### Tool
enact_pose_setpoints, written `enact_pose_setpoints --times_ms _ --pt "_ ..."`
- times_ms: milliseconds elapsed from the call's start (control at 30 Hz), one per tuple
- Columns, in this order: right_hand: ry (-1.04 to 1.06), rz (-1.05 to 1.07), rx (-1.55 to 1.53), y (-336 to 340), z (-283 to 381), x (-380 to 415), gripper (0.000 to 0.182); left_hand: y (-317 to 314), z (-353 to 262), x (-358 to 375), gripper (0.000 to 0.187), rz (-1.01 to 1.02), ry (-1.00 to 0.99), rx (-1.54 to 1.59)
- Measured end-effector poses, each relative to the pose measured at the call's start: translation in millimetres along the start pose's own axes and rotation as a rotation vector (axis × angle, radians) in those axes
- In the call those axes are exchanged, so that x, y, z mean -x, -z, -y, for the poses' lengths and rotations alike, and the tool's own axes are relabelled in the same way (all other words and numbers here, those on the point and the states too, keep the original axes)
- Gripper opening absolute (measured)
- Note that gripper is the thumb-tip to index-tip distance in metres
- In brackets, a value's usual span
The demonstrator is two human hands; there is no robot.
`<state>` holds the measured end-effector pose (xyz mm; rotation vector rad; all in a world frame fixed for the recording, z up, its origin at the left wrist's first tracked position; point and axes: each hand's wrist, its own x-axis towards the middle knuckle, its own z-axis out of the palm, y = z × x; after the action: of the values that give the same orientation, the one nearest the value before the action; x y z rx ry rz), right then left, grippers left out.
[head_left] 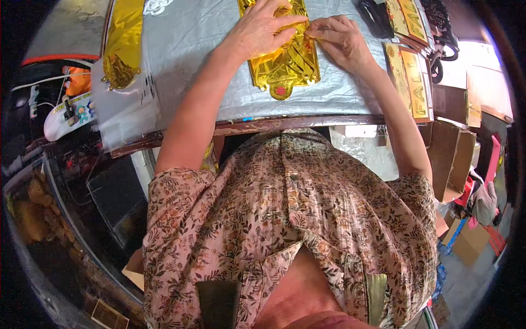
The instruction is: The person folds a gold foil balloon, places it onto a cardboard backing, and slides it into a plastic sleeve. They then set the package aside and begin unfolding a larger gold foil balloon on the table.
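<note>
A folded, flat gold foil balloon (pixel 285 68) lies on the silver-grey covered table (pixel 186 33), its rounded tab with a red mark pointing toward me. My left hand (pixel 260 30) rests across its upper part, palm down and fingers spread. At the balloon's right edge my right hand (pixel 341 43) pinches the foil between thumb and fingers. More gold foil (pixel 125 33), crumpled at its near end, lies at the table's left side.
Printed packages reading "FALL" (pixel 415 82) line the table's right edge, near a black item (pixel 375 19). Clear plastic sleeves (pixel 129 118) hang over the left front corner. Cardboard boxes (pixel 452 156) stand on the right. A white skateboard-like board (pixel 68 116) is at left.
</note>
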<state>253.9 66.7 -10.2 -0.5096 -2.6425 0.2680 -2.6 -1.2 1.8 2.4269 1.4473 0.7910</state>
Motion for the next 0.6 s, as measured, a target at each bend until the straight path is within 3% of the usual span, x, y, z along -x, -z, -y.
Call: enact_pose_setpoints --times_ms 300,400,467,500,567,600 --pt "-0.009 0.025 0.003 4.3 0.4 2.6 0.036 1.1 6.2 -1.1 0.056 -0.057 -0.031 0.093" --pt "-0.009 0.001 0.036 2.5 0.3 3.9 0.036 6.0 9.6 3.3 0.063 -0.054 -0.026 0.262" --pt "-0.005 -0.002 0.031 3.8 0.8 3.2 0.036 19.6 1.4 13.2 0.039 -0.040 -0.088 0.107" --pt "-0.012 -0.010 0.032 3.0 -0.1 3.2 0.036 26.9 5.2 24.3 0.039 -0.032 -0.095 0.104" --pt "-0.021 -0.015 0.003 0.2 -1.9 4.5 0.035 42.9 19.0 52.9 0.062 0.180 -0.076 0.061" --pt "-0.017 -0.023 0.007 -0.6 -2.6 5.1 0.034 52.2 15.5 62.3 0.062 0.188 -0.083 0.062"
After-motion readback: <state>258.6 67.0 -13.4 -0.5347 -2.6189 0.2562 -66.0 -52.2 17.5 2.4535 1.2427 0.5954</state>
